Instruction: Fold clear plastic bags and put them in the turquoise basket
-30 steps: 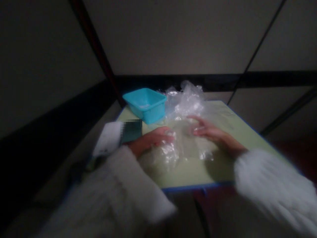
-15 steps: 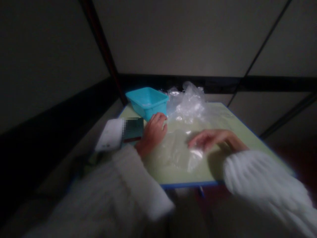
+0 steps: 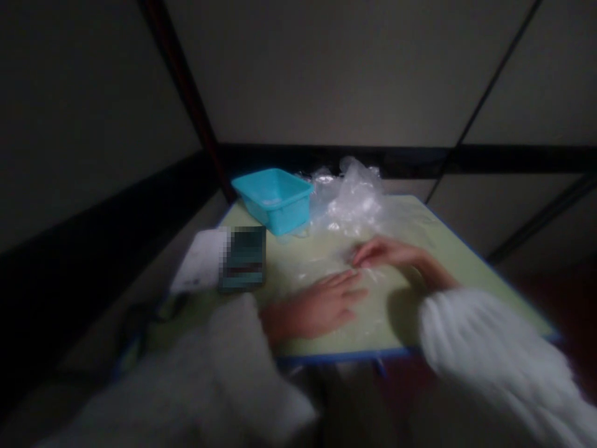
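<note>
My left hand (image 3: 321, 305) lies flat over a clear plastic bag (image 3: 312, 274) on the table, fingers stretched out and somewhat blurred. Just beyond its fingertips, my right hand (image 3: 385, 252) has its fingers bent together in a pinch at the bag's upper right part. The bag is thin and see-through, so its outline is hard to make out. Behind both hands, a heap of crumpled clear plastic bags (image 3: 357, 193) is piled at the back of the table.
A turquoise plastic basket (image 3: 289, 211) stands at the back left of the pale yellow-green table (image 3: 448, 274), which has a blue edge. Nearer, at the left, are a dark phone-like device (image 3: 245, 258), partly pixelated, and a white object (image 3: 200, 258). Walls enclose the back and left.
My left hand has moved from beside the basket toward me and to the right, onto the plastic. My right hand has shifted slightly away from me, its fingers closing in on the plastic.
</note>
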A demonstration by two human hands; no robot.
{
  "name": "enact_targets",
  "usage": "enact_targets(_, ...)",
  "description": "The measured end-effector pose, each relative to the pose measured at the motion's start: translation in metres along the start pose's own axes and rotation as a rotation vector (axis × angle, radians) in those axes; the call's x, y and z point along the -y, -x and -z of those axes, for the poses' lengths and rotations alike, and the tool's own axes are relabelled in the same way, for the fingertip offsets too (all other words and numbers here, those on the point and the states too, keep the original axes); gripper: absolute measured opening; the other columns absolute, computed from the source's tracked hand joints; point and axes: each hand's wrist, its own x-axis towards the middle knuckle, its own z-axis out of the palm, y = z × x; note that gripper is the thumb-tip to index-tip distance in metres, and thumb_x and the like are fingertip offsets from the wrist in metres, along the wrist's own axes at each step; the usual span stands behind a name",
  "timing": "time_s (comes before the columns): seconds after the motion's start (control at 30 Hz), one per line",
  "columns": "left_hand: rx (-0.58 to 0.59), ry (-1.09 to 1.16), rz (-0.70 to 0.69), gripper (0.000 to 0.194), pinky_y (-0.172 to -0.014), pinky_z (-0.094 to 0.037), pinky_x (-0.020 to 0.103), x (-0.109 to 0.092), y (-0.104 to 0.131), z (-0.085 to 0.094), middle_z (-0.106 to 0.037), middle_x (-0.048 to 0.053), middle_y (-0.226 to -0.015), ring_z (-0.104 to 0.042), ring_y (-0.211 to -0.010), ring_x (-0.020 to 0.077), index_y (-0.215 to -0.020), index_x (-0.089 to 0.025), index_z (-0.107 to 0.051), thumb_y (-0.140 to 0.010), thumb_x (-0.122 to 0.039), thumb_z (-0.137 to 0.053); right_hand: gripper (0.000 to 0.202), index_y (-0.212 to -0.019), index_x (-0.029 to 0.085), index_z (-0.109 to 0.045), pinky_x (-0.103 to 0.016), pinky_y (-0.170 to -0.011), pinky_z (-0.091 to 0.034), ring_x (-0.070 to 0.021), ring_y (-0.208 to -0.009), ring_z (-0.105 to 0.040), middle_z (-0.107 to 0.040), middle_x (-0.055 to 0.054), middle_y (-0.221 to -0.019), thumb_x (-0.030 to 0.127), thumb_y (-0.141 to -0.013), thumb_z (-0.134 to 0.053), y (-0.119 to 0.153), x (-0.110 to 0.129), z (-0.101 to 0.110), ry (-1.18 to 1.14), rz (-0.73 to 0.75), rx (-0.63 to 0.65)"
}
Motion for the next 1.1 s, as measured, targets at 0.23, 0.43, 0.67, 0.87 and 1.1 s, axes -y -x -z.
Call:
enact_targets(0.23,0.039,0.049,-0.147,0.044,-0.115,-0.021,0.029,0.000,0.003,0.008,-0.035,0.001,-0.150,-0.028,-0.140,0.0173,-0.137,-0.027,-0.046,-0.094,-0.020,-0.048,0.024,-0.104,0.019,-0.070,-0.032,-0.083,-0.049,-0.0204,-0.112,-0.056,-0.060,-0.009,-0.125,0.028,-0.082,-0.064,-0.010,0.000,-0.010,0.205,0.146,-0.148)
enact_targets(0.43,0.136,0.204,-0.117,0.049,-0.115,-0.020,0.034,-0.007,0.004,0.019,-0.030,-0.006,-0.151,-0.027,-0.140,0.0187,-0.136,-0.038,-0.045,-0.091,-0.021,-0.053,0.030,-0.108,0.014,-0.067,-0.024,-0.055,-0.044,-0.0115,-0.059,-0.054,-0.064,0.000,-0.073,0.022,-0.081,-0.058,-0.007,0.001,-0.013,0.313,0.086,-0.218)
enact_targets(0.67,0.119,0.273,-0.122,0.043,-0.115,-0.025,0.042,-0.006,0.002,0.030,-0.038,0.000,-0.147,-0.035,-0.136,0.0253,-0.122,-0.036,-0.061,-0.080,-0.026,-0.068,0.034,-0.105,0.011,-0.066,-0.024,-0.056,-0.039,-0.0129,-0.057,-0.050,-0.059,0.000,-0.066,0.013,-0.072,-0.058,0.002,0.009,-0.010,0.684,-0.076,-0.449)
enact_targets(0.87,0.186,0.389,-0.186,0.038,-0.115,-0.026,0.042,-0.004,0.003,0.026,-0.037,0.003,-0.148,-0.030,-0.139,0.0251,-0.115,-0.028,-0.066,-0.078,-0.030,-0.071,0.038,-0.115,0.018,-0.061,-0.034,-0.079,-0.047,-0.0215,-0.090,-0.060,-0.065,-0.009,-0.100,0.034,-0.080,-0.064,-0.008,0.025,-0.035,0.638,0.215,-0.399)
enact_targets(1.1,0.161,0.461,-0.208,0.037,-0.113,-0.030,0.043,-0.009,0.003,0.022,-0.043,0.002,-0.145,-0.032,-0.138,0.0277,-0.113,-0.028,-0.067,-0.076,-0.031,-0.072,0.041,-0.128,0.020,-0.054,-0.031,-0.072,-0.048,-0.0190,-0.076,-0.064,-0.069,-0.006,-0.087,0.020,-0.087,-0.052,-0.023,0.021,-0.055,0.840,0.310,-0.233)
